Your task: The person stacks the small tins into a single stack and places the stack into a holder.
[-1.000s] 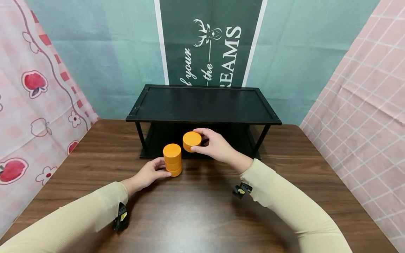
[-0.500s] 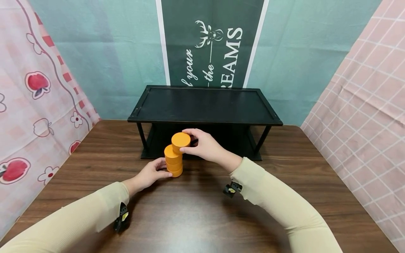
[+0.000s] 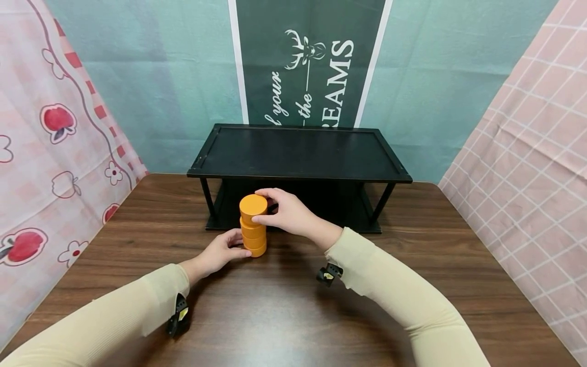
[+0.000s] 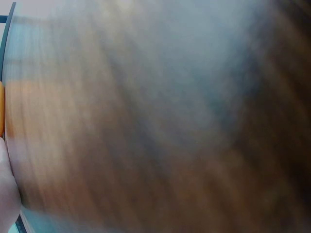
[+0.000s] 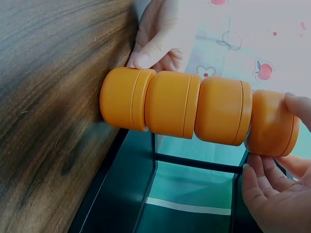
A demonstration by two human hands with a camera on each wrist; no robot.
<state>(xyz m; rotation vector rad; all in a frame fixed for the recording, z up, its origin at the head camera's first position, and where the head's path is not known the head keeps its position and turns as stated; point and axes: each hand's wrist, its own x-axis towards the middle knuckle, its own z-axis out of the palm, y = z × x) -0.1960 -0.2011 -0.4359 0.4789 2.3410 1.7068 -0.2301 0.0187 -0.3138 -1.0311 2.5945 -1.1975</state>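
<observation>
Four orange jars in a stack (image 3: 255,237), held low and high

At the left, a pink apple-print curtain (image 3: 64,204) hangs along the edge of the wooden table (image 3: 257,311); a broad stretch of tabletop runs from it to the left sleeve (image 3: 133,300). The left hand (image 3: 217,255) reaches in low, thumb on the near side and fingers on the far side, curved round the bottom of the stack; the left wrist view is mostly blur. The stack stands on the wood, just near of the black shelf (image 3: 298,153) and left of its middle. Its top jar (image 3: 252,205) is slightly out of line with the others; I cannot tell whether it bears on the one below. The right hand (image 3: 289,213) comes in higher, thumb and fingertips pinching that jar, spread only to its width. Beyond the shelf, a dark green banner (image 3: 266,61) reads sideways: "your", "the", "REAMS", partly cut off. Farther right, wide tabletop lies between the right sleeve (image 3: 394,290) and a pink checked cloth (image 3: 527,178).
</observation>
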